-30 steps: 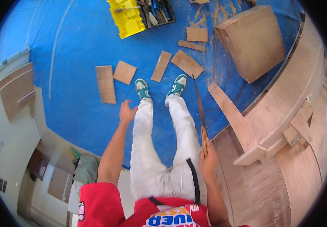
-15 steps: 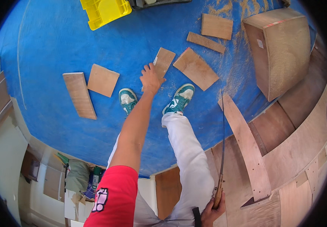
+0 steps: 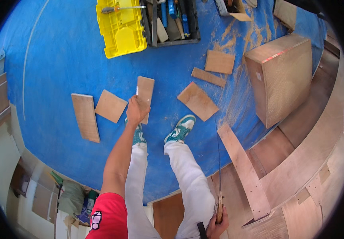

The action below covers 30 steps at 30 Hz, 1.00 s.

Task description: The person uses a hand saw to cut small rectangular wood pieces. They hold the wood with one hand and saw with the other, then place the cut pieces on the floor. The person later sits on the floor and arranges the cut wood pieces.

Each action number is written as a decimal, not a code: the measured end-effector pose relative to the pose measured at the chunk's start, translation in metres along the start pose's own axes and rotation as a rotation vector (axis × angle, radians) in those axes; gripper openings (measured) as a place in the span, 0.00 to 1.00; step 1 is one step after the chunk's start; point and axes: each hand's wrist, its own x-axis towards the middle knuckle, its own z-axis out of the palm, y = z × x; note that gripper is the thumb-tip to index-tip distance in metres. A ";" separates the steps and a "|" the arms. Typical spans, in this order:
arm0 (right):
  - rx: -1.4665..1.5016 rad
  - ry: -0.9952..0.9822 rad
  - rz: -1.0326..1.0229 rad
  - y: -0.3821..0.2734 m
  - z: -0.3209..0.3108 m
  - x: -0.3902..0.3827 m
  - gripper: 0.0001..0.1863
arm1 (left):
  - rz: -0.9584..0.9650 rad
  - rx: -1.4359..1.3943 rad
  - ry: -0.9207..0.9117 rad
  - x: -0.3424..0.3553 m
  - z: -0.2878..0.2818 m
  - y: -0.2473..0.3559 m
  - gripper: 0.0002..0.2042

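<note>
Left hand (image 3: 137, 110) clasps a board (image 3: 145, 89) by the left shoe (image 3: 139, 136), offcuts (image 3: 111, 106) either side, toolbox (image 3: 125, 40) beyond; right hand (image 3: 217, 225) wraps a saw (image 3: 219, 213), plank (image 3: 243, 171) and box (image 3: 287, 81) to its right

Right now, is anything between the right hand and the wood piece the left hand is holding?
Yes. Seen from above, the right trouser leg and right shoe lie between the right hand, which holds the saw, and the wood piece in the left hand.
</note>
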 end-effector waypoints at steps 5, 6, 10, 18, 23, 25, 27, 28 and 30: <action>-0.037 0.078 -0.062 -0.013 -0.002 0.004 0.25 | 0.137 0.147 0.176 0.038 -0.016 -0.008 0.52; -0.061 0.075 -0.013 -0.014 -0.001 0.004 0.25 | 0.134 0.196 0.312 0.047 -0.025 -0.016 0.57; -0.053 0.137 0.031 -0.024 -0.001 0.004 0.19 | -0.253 0.342 0.303 0.067 -0.058 -0.048 0.71; -0.031 0.091 0.161 -0.046 -0.010 0.005 0.11 | -0.252 0.351 0.204 0.058 -0.073 -0.078 0.70; -0.050 0.151 0.034 -0.046 -0.006 0.009 0.16 | -0.175 0.269 0.223 0.035 -0.083 -0.102 0.48; -0.071 0.099 0.004 -0.042 -0.006 0.007 0.17 | 0.042 0.095 0.360 0.005 -0.081 -0.116 0.32; -0.084 -0.025 0.108 -0.035 -0.006 0.005 0.19 | 0.104 0.073 0.181 -0.026 -0.077 -0.123 0.15; -0.069 -0.015 0.046 -0.030 -0.005 0.003 0.19 | 0.118 0.067 0.054 -0.054 -0.072 -0.121 0.16; 0.012 0.094 -0.098 -0.018 0.000 0.002 0.20 | 0.182 0.039 -0.021 -0.070 -0.079 -0.121 0.17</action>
